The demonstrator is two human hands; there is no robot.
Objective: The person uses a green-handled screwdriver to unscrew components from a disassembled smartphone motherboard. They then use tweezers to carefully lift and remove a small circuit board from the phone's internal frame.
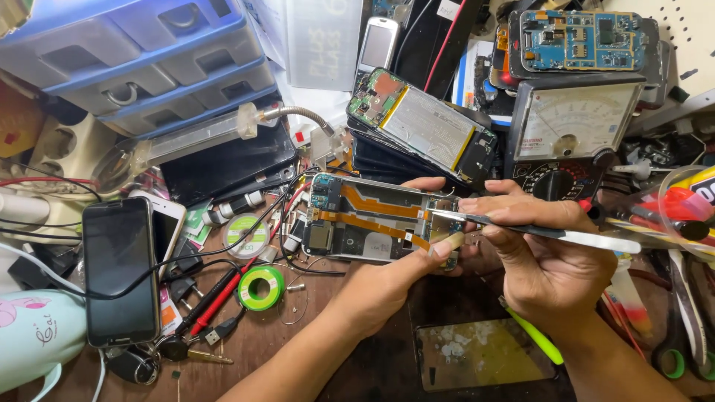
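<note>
An opened phone frame [365, 219] with an orange flex cable and small boards lies level above the cluttered bench. My left hand [387, 279] comes up from below and grips its right end, thumb pressed on the lower right corner. My right hand [547, 257] holds metal tweezers [521, 228] like a pen, their tips touching the frame's right end just above my left thumb.
Behind stand a stack of opened phones [424, 123], an analog multimeter [570, 130] and a blue circuit board [577, 37]. At left lie a dark phone [119, 272], a solder spool [261, 286], red and black leads and blue drawers [149, 59]. A cracked glass panel [484, 353] lies below my hands.
</note>
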